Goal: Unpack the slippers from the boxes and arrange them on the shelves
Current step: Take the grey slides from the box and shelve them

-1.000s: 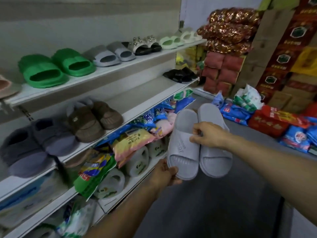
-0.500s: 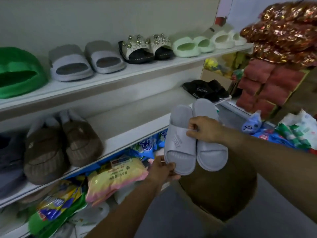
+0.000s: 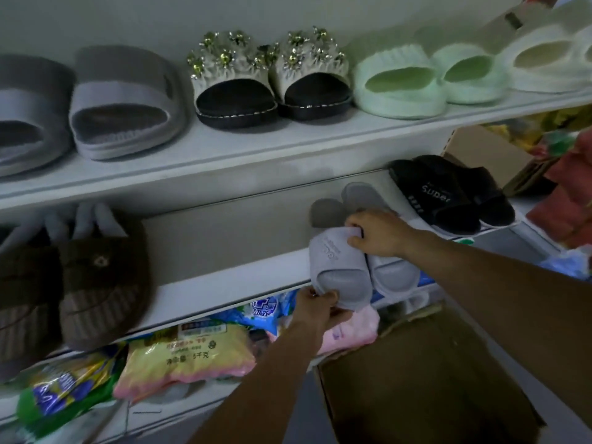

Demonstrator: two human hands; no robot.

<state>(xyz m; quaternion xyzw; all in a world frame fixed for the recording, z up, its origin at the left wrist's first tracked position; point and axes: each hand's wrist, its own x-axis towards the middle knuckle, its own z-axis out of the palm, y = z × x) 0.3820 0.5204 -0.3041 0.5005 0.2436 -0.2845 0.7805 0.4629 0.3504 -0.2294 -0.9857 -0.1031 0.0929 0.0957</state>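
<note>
A pair of light grey slide slippers (image 3: pixel 339 270) lies at the front of the middle shelf (image 3: pixel 230 283), toes toward me, just left of a black pair marked "Super" (image 3: pixel 448 193). My right hand (image 3: pixel 381 233) grips both grey slippers by their straps from above. My left hand (image 3: pixel 315 310) pinches the toe edge of the left grey slipper from below. An open brown cardboard box (image 3: pixel 426 379) stands under my arms at the lower right; its inside is dark.
The top shelf (image 3: pixel 256 149) carries grey slides, black slippers with beaded tops, and pale green and cream fluffy pairs. Brown fuzzy slippers (image 3: pixel 102 283) sit at the middle shelf's left. Packaged goods in bags (image 3: pixel 189 354) fill the lower shelf. Red and yellow packs pile up at the right.
Both hands carried the grey pair forward from mid-air onto the front of the middle shelf beside the black pair. The view moved closer to the shelves.
</note>
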